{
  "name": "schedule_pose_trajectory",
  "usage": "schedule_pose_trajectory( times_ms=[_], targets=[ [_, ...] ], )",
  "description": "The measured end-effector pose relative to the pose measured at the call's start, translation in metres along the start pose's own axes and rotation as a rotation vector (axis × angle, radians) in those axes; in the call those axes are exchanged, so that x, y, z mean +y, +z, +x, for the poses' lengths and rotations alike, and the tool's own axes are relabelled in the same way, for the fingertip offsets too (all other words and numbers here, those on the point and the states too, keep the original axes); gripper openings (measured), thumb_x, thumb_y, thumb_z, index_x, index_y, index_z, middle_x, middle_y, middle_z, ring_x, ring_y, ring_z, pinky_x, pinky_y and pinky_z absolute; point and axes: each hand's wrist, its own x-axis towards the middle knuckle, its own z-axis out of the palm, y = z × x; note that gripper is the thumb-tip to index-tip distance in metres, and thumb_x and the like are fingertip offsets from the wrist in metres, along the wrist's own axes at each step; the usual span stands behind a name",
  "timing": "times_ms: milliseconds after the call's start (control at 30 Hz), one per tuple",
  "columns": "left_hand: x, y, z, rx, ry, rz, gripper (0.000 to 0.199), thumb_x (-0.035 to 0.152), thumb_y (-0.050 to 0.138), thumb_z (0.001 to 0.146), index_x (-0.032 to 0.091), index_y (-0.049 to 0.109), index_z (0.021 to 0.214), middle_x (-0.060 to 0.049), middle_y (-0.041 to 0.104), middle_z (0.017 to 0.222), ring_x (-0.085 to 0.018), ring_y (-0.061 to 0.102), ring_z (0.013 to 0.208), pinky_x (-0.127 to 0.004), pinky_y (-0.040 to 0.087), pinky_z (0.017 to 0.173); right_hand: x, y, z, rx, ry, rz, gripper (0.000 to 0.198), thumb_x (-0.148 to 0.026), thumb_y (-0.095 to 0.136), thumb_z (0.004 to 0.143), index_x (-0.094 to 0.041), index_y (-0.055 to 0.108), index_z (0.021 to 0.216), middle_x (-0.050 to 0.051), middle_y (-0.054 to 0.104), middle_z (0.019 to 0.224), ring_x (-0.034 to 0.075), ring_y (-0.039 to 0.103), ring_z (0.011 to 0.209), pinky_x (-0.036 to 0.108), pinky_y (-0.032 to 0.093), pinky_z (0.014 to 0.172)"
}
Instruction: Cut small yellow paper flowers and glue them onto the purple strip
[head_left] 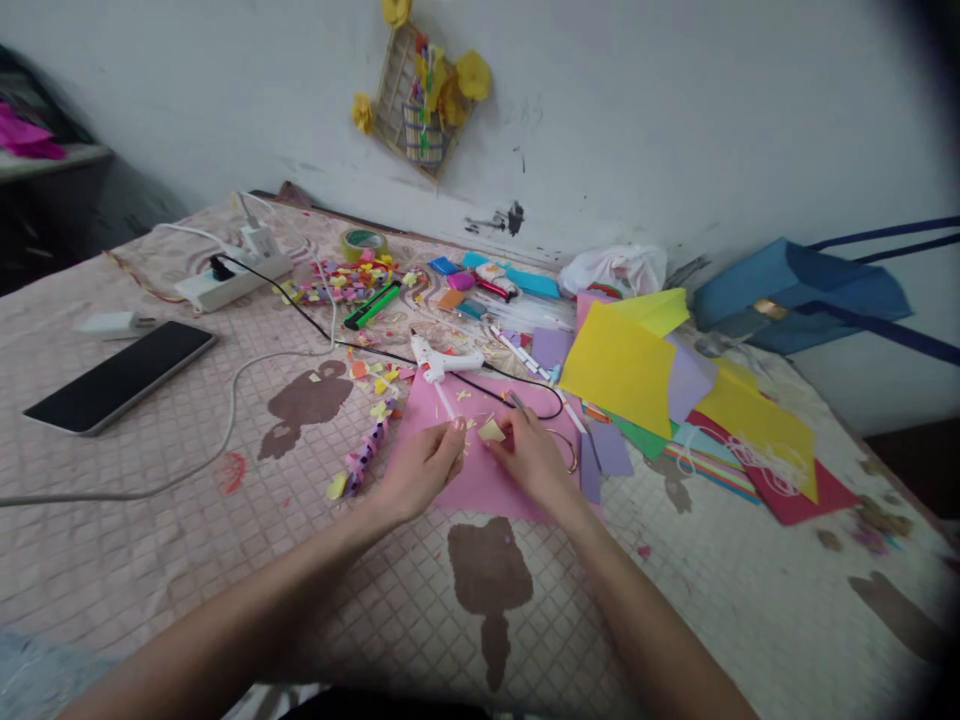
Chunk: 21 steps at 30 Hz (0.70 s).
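Note:
Over a pink sheet (480, 490), my left hand (424, 465) is closed in a pinch, thumb uppermost; whatever may be between its fingertips is too small to make out. My right hand (534, 458) pinches a small pale yellow paper piece (492, 431), a short gap away from the left. Beside the right hand shows a curved gold-coloured handle (573, 455), partly hidden by that hand. A white glue gun (450, 362) lies just beyond both hands, its glue stick pointing toward the left one. Thin yellow paper scraps are scattered on the sheet.
A decorated purple strip (367, 450) lies left of the pink sheet. Black cable runs from the glue gun to a power strip (232, 280). A phone (120, 378), green cutter (373, 305), tape roll (364, 245), coloured sheets (619, 360) and blue bag (799, 295) stand around.

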Motion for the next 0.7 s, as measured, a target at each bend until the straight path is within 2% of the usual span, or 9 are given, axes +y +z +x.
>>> schedule_pose_trajectory(
  times_ms=[100, 200, 300, 400, 500, 600, 700],
  targets=[
    [0.000, -0.004, 0.003, 0.070, 0.097, 0.091, 0.030, 0.041, 0.045, 0.083, 0.016, 0.045, 0.067, 0.003, 0.048, 0.058, -0.009, 0.043, 0.050, -0.021, 0.032, 0.047, -0.001, 0.000, 0.002, 0.009, 0.032, 0.146, 0.015, -0.029, 0.057, 0.076, -0.020, 0.047, 0.071, 0.003, 0.054, 0.075, 0.019, 0.052, 0.069, 0.031, 0.039, 0.062],
    [-0.002, -0.003, 0.005, 0.165, 0.165, 0.159, 0.019, 0.033, 0.055, 0.078, 0.015, 0.053, 0.084, -0.002, 0.057, 0.076, -0.011, 0.050, 0.063, -0.022, 0.039, 0.054, -0.005, -0.004, -0.001, -0.095, 0.064, 0.526, 0.018, -0.034, 0.056, 0.078, -0.020, 0.047, 0.073, -0.001, 0.051, 0.065, 0.015, 0.048, 0.057, 0.027, 0.037, 0.054],
    [-0.006, 0.000, 0.005, 0.115, 0.186, 0.157, 0.020, 0.029, 0.055, 0.078, 0.015, 0.056, 0.092, -0.004, 0.060, 0.084, -0.012, 0.053, 0.068, -0.023, 0.040, 0.057, -0.013, -0.009, -0.007, -0.222, 0.066, 0.818, 0.023, -0.040, 0.058, 0.077, -0.020, 0.048, 0.074, -0.003, 0.049, 0.060, 0.012, 0.046, 0.051, 0.025, 0.035, 0.048],
    [-0.007, 0.001, 0.005, 0.011, 0.165, 0.104, 0.014, 0.027, 0.054, 0.078, 0.014, 0.058, 0.078, -0.003, 0.059, 0.069, -0.012, 0.053, 0.062, -0.023, 0.040, 0.055, -0.017, -0.015, -0.013, -0.288, 0.039, 0.869, 0.024, -0.040, 0.059, 0.077, -0.019, 0.051, 0.073, -0.004, 0.049, 0.057, 0.010, 0.045, 0.048, 0.023, 0.034, 0.046],
    [-0.008, -0.001, 0.007, -0.007, 0.133, 0.024, 0.015, 0.026, 0.054, 0.078, 0.013, 0.056, 0.071, -0.001, 0.056, 0.062, -0.011, 0.052, 0.058, -0.023, 0.040, 0.054, -0.011, -0.023, -0.014, -0.276, 0.031, 0.829, 0.023, -0.039, 0.056, 0.080, -0.017, 0.053, 0.074, -0.004, 0.051, 0.055, 0.009, 0.045, 0.047, 0.021, 0.035, 0.045],
    [-0.009, 0.000, 0.008, 0.018, 0.124, -0.041, 0.015, 0.028, 0.053, 0.079, 0.014, 0.054, 0.074, -0.001, 0.057, 0.066, -0.011, 0.054, 0.059, -0.022, 0.040, 0.051, -0.001, -0.030, -0.013, -0.183, 0.088, 0.815, 0.024, -0.041, 0.056, 0.079, -0.018, 0.054, 0.076, -0.004, 0.052, 0.055, 0.007, 0.042, 0.042, 0.019, 0.030, 0.038],
    [-0.010, 0.004, 0.007, 0.014, 0.167, -0.079, 0.021, 0.033, 0.055, 0.078, 0.014, 0.053, 0.087, -0.002, 0.058, 0.072, -0.012, 0.055, 0.061, -0.022, 0.040, 0.052, -0.004, -0.031, -0.016, -0.206, 0.083, 0.832, 0.026, -0.042, 0.058, 0.077, -0.017, 0.053, 0.073, -0.003, 0.055, 0.059, 0.006, 0.042, 0.042, 0.018, 0.029, 0.037]
  ],
)
